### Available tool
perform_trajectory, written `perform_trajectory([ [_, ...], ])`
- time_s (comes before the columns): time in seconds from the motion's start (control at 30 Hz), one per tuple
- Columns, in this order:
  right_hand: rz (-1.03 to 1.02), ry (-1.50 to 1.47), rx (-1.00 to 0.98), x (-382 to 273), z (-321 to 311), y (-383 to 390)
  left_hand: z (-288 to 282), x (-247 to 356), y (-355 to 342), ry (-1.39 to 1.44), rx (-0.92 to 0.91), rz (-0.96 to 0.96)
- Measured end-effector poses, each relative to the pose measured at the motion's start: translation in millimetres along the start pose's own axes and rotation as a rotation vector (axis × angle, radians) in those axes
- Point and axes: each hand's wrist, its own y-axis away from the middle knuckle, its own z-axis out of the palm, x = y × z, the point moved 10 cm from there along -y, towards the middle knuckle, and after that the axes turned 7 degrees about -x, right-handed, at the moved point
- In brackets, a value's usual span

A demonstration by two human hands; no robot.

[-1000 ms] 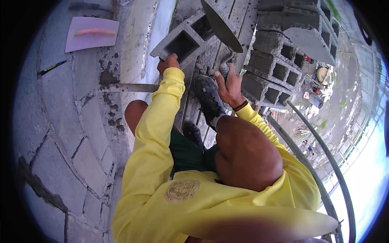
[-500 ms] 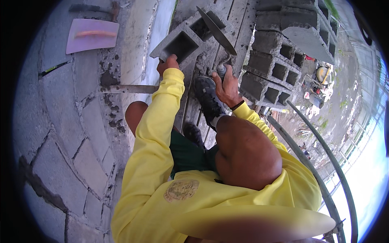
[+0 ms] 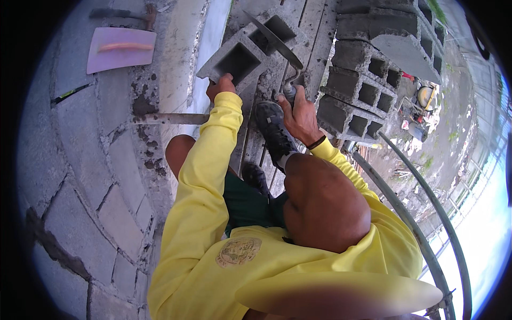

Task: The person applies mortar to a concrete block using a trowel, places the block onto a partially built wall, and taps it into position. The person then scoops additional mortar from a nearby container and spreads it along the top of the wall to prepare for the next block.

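Note:
A grey hollow concrete block rests tilted on the planks ahead of me, its open cells facing up. My left hand is closed on the block's near left edge, with some fingers hidden under it and the thumb at a cell. In my right hand is a trowel, gripped by its handle. The trowel's blade is held edge-up above the right part of the block and hides some of the far cell. My shoe is on the planks between the two hands.
Several hollow blocks are stacked at the right. On the left runs a block wall with a pinkish float on it. A flat bar juts from the wall. Metal rails and lower ground lie beyond the right side.
The trowel blade has swung a little left and toward me, over the block. The right hand turned slightly; the left hand and the block have barely moved.

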Motion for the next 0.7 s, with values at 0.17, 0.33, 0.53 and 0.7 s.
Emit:
perform_trajectory([
  [0.17, -0.115, 0.185, -0.008, -14.8, -5.3, -9.6, 4.3, -8.7, -6.6, -0.024, -0.042, -0.042],
  [0.33, -0.267, 0.103, 0.086, -23.9, -13.8, -10.5, 0.4, -17.0, -18.0, -0.008, 0.065, 0.027],
  [0.53, -0.214, 0.015, 0.150, -6.7, -29.1, -12.9, 1.4, -13.0, -18.2, 0.020, 0.060, 0.093],
  [0.7, 0.023, -0.314, -0.011, 29.1, -18.9, -19.1, 0.4, -4.0, -6.3, -0.006, 0.022, 0.026],
])
